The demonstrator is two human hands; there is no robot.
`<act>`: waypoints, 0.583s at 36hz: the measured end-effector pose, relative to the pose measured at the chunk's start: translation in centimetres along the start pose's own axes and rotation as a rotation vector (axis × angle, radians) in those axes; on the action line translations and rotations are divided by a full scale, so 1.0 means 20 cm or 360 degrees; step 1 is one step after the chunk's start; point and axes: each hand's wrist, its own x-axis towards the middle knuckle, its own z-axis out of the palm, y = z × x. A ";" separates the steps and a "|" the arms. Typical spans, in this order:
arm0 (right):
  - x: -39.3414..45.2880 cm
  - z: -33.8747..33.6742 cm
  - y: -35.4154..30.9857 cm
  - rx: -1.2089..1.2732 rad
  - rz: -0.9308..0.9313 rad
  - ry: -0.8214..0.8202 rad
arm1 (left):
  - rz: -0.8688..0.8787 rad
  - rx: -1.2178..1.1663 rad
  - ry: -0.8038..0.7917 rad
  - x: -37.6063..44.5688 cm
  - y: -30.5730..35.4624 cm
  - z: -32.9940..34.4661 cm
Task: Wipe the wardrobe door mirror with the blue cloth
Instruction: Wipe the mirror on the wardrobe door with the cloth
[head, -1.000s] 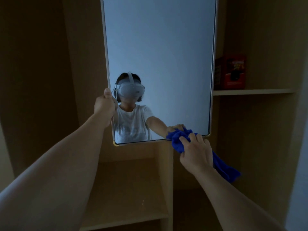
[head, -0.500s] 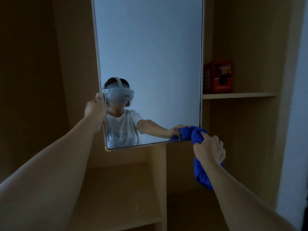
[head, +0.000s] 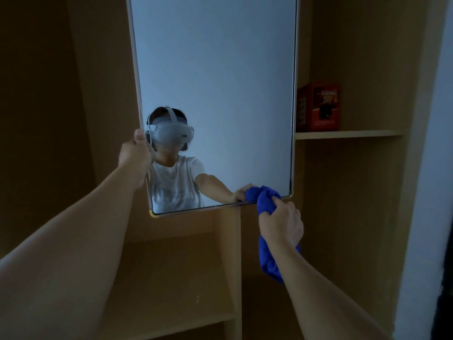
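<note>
1. The mirror [head: 215,82] is a tall, narrow panel with a thin pale frame and rounded brass-coloured corner caps, standing out in front of the wooden shelves.
2. The left hand [head: 134,155] is clamped on the mirror's left edge, thumb up along the frame and fingers wrapped behind it, apparently steadying the panel.
3. The right hand [head: 282,224] is closed round the blue cloth [head: 266,200], pressing a bunched wad of it against the glass at the bottom right corner, just above the lower frame.
4. The rest of the cloth hangs below the wrist as a loose tail, clear of the glass.
5. The two hands are well apart, one at each side of the mirror.
6. Progress: wiping is under way at the bottom edge. The glass reads even and streak-free wherever it shows, but the dim light hides fine smears, so how much has been covered cannot be told. The top of the mirror runs out of view.
7. Materials: the glass is flat, hard and smooth; the cloth looks soft, thick and fuzzy, like microfibre, and crumples easily. The shelves [head: 348,134] are matte, light wood boards with square edges.
8. A red box [head: 318,106] sits on the right shelf, behind the mirror's right edge.
</note>
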 end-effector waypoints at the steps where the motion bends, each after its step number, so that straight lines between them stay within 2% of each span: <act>1: -0.01 0.01 0.00 0.0005 -0.0026 -0.0001 | -0.0007 -0.0005 -0.0012 0.00 0.00 0.00; 21: -0.11 0.05 -0.12 -0.0065 -0.0600 -0.0191 | -0.0052 0.0020 -0.0067 -0.03 0.02 -0.02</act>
